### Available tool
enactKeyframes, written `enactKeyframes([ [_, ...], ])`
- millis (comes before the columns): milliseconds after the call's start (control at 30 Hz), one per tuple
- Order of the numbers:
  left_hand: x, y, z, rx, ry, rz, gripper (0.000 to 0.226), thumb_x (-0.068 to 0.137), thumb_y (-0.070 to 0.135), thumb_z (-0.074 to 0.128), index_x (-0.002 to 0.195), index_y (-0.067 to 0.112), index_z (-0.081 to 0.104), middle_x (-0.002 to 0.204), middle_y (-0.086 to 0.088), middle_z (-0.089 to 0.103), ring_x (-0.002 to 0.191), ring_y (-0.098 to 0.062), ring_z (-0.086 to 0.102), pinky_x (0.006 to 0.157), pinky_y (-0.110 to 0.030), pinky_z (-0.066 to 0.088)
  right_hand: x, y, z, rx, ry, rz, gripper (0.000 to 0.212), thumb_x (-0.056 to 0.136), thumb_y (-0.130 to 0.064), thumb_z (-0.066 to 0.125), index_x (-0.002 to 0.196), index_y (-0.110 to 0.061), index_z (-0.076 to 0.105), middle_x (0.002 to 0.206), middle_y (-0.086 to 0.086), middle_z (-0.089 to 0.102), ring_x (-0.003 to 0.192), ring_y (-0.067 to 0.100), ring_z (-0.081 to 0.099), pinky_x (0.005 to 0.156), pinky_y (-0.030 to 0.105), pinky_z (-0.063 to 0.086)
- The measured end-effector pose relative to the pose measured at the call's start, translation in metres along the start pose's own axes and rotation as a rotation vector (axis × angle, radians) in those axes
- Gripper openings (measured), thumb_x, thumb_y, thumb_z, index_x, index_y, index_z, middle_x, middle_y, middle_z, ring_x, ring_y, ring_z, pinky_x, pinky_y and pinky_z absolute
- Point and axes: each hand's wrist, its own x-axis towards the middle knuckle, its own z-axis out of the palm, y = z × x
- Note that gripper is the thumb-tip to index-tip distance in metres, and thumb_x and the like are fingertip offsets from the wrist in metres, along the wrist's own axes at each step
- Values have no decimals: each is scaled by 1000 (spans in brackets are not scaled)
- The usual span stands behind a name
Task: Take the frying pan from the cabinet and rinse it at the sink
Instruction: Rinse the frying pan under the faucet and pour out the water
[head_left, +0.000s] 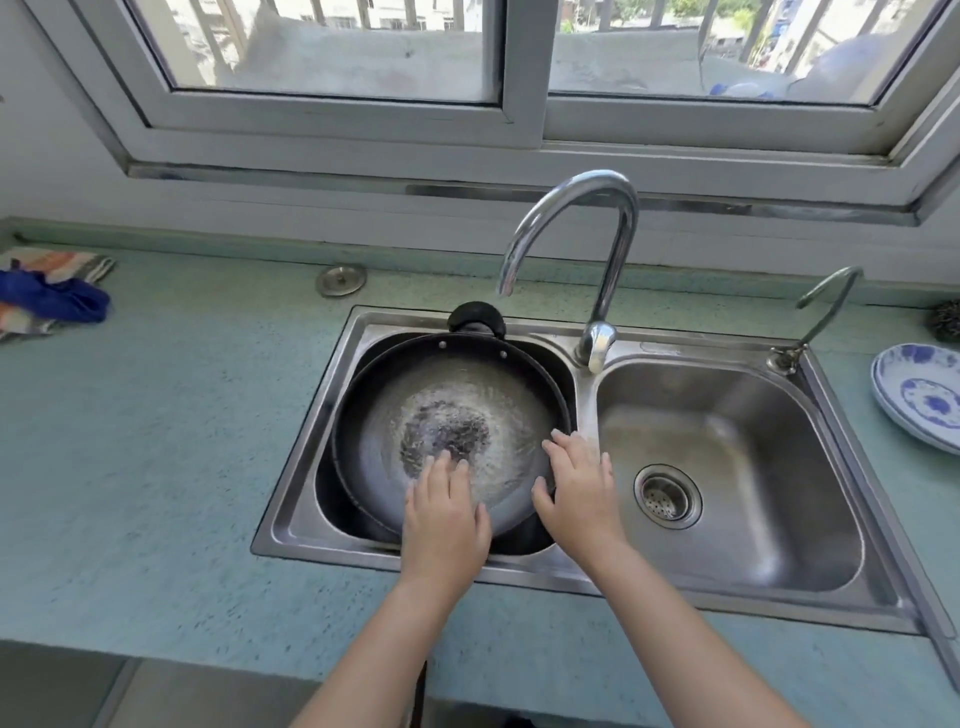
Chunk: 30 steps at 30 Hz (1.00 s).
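The dark round frying pan (415, 384) sits in the left basin of the steel double sink (727, 410), its black handle stub pointing to the back rim. Its worn inner surface looks wet and scoured in the middle. My left hand (444, 512) lies flat inside the pan near its front, fingers apart, palm on the metal. My right hand (576, 486) clasps the pan's right rim, thumb inside and fingers over the edge. The tall curved faucet (597, 270) stands behind the divider, its spout over the pan; no water stream shows.
A blue and white patterned plate (922, 397) lies on the counter at the right, with a steel scourer behind it. A smaller tap (826, 306) stands at the sink's back right. A blue cloth (52, 296) lies far left. A window runs along the back.
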Motion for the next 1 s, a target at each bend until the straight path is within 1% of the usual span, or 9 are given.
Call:
enactKeyframes([
  [133,-30,-24,-6,-50,-18,-3,55,61,16,81,110,-2,64,117,-23,65,108,-38,63,84,-54,53,-31,-26,10,-9,23,-24,44,76,-13,60,118,0,62,130,16,58,127,37,48,102,59,34],
  [200,-44,-37,-4,-83,-7,-12,55,63,15,80,112,-4,63,117,-25,64,108,-39,63,85,-53,53,-47,-42,14,7,-26,-1,46,82,-14,58,126,-2,57,137,14,52,133,33,41,108,55,29],
  [267,-58,-46,-3,-151,8,-46,54,73,16,74,119,-5,59,125,-25,59,117,-39,57,95,-50,47,-61,-53,18,25,-73,12,47,85,-16,57,131,-4,53,141,11,48,136,29,36,111,50,25],
  [367,-79,-53,-7,-262,-38,-95,53,89,22,56,136,-1,44,142,-18,43,134,-31,39,111,-40,31,-84,-66,28,21,-48,3,46,76,-17,60,118,1,63,126,16,60,119,35,55,99,50,42],
  [433,-92,-56,-7,-313,-66,-100,54,92,24,50,139,2,39,145,-14,39,135,-28,35,111,-37,28,-99,-73,33,49,-44,17,48,74,-20,56,117,1,63,124,16,61,117,34,57,99,46,43],
  [567,-115,-61,-9,-408,-122,-118,50,92,25,49,137,5,39,138,-9,44,128,-24,41,105,-32,34,-122,-86,37,87,-101,71,48,85,-22,51,130,-4,53,135,9,51,128,25,44,106,37,36],
  [767,-136,-62,-8,-657,-294,-277,50,94,30,46,139,10,35,139,-5,42,123,-21,46,100,-30,37,-139,-99,48,169,-211,173,39,90,-22,52,127,-8,53,126,6,53,120,21,45,98,29,35],
  [900,-141,-60,-7,-822,-351,-392,33,90,22,50,122,13,50,110,-3,61,99,-21,58,80,-31,47,-137,-109,50,297,-289,297,30,91,-23,52,116,-8,58,118,9,57,108,21,53,82,24,36],
  [1000,-138,-57,-7,-885,-355,-447,27,89,20,52,114,11,53,87,1,60,80,-16,56,59,-22,42,-130,-113,48,362,-326,379,29,90,-23,54,113,-7,60,112,9,64,103,22,58,73,21,34],
])
